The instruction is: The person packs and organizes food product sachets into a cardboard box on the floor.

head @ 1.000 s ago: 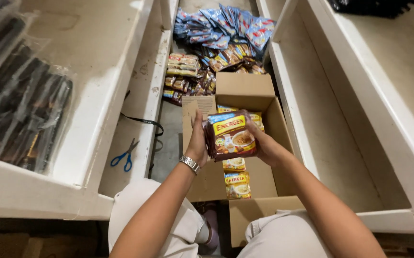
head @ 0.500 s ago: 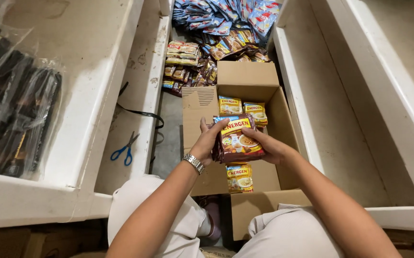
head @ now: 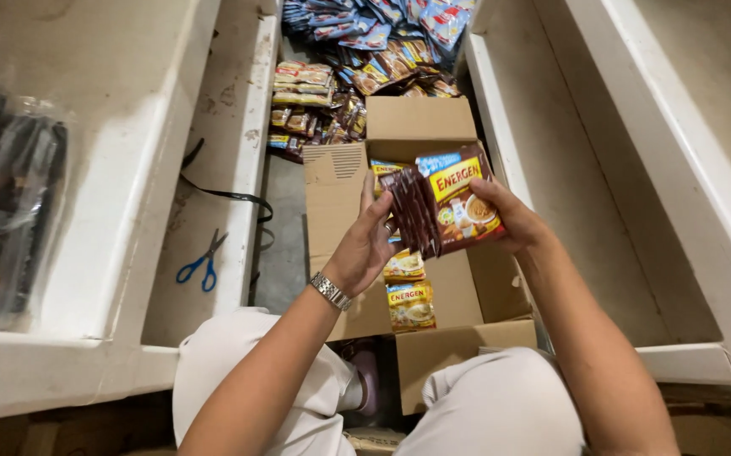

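Two hands engaged on one bundle: stack of brown glossy foil sachets, flat and rectangular, held above open corrugated cardboard box. Left hand closed on left edge of stack, fingers curled round the fanned sachet ends, metal-link wristwatch on wrist. Right hand closed on right edge, thumb across printed front. Stack pinched between both palms, neither hand nearer than the other. Long axis of stack roughly upright in view, tilted slightly rightward at top; printed face turned toward camera.

Below stack, inside box against its left wall: yellow-and-brown sachets lying flat in a column, more partly hidden behind the stack near the far wall. Box flaps folded outward, matt, creased.

Beyond far edge of box: loose heap of brown and yellow packets, then blue shiny packets. Blue-handled scissors on white ledge, well apart to the left. Clear plastic bag of dark items at far left edge.
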